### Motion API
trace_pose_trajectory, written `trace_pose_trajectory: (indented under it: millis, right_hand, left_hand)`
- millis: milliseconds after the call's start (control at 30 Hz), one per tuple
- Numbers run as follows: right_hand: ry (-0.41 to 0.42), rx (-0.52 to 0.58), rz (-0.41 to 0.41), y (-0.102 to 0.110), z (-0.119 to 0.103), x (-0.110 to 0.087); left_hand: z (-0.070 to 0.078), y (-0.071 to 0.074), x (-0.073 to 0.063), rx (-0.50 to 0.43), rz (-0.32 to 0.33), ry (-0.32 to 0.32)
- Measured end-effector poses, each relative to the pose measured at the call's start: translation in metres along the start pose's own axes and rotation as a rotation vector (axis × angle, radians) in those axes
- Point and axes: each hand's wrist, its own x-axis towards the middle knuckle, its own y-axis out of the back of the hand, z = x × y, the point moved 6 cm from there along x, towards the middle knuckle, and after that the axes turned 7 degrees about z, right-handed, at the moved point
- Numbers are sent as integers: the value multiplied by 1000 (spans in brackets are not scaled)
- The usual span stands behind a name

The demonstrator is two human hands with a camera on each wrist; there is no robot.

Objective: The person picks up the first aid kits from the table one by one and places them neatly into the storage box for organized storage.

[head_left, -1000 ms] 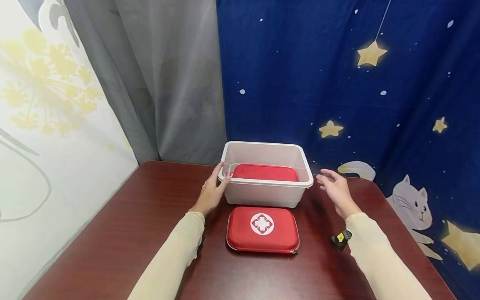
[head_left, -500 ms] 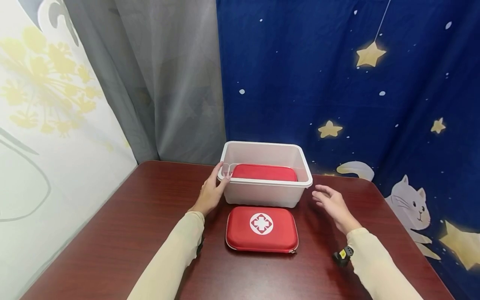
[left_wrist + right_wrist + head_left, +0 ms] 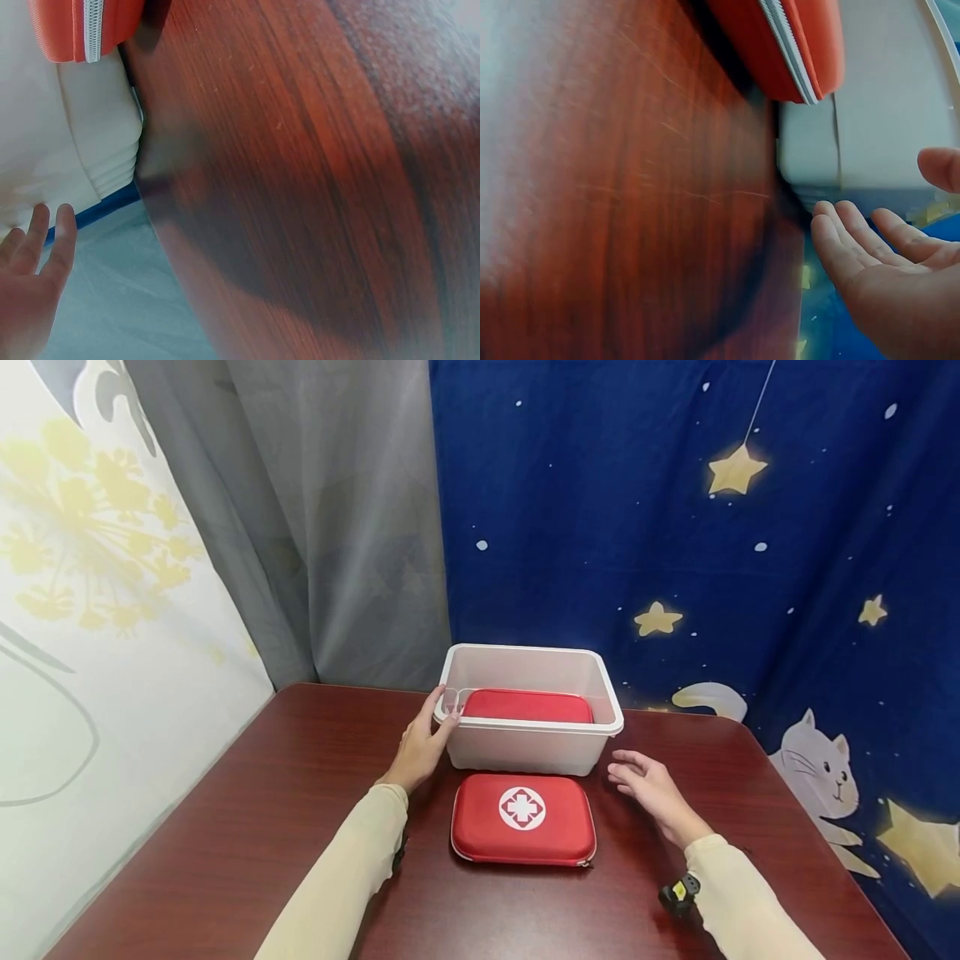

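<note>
A translucent white plastic bin (image 3: 525, 747) stands toward the back of the table, with a red zippered case (image 3: 525, 706) lying flat inside. In front of it lies another red case, a first-aid case (image 3: 483, 837) with a white cross emblem and a zipper round its edge. My left hand (image 3: 420, 752) touches the bin's left side, thumb at the front rim corner and fingers straight along the wall. My right hand (image 3: 652, 789) hovers beside the bin's front right corner, its fingers loosely bent and nothing in it. The right wrist view shows this hand (image 3: 900, 277) near the bin's lower wall.
Something small and clear (image 3: 451, 699) sits at the bin's left inner end. The dark red wooden table (image 3: 300, 827) ends just behind the bin. Behind it hang a grey curtain (image 3: 367, 527) and a blue starry curtain (image 3: 562, 527).
My right hand has moved down and to the left, from beside the bin's right rim to near its lower front right corner. The left hand, the bin and both cases stay put.
</note>
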Motion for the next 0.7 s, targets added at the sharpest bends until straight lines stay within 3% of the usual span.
trace_pose_trajectory:
  millis: [700]
  right_hand:
    - [27, -49, -86, -32, 4, -18]
  left_hand:
    - [1, 1, 0, 11, 2, 1]
